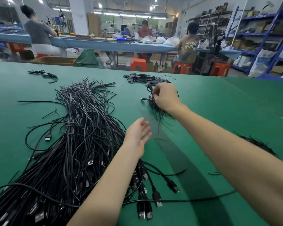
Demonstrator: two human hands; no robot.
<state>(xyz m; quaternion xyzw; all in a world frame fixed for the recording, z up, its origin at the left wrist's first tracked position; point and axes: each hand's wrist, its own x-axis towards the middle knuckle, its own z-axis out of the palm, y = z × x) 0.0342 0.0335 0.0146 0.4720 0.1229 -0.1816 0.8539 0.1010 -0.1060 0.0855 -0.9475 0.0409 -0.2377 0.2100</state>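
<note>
Right hand (166, 97) fingers (156, 94) tight on short cables (151, 104); left hand (137, 136) slack.

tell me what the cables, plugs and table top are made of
Cables: black matte sheath, likely plastic or rubber; they bend loosely. Plugs: black moulded plastic with shiny metal tips. Table top: green matte mat, perhaps rubber or felt.

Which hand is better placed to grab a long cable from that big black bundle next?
Probably the left. The left hand hovers open right beside the big cable bundle, holding nothing. The right hand is farther off, busy pinching into the small wire pile.
</note>
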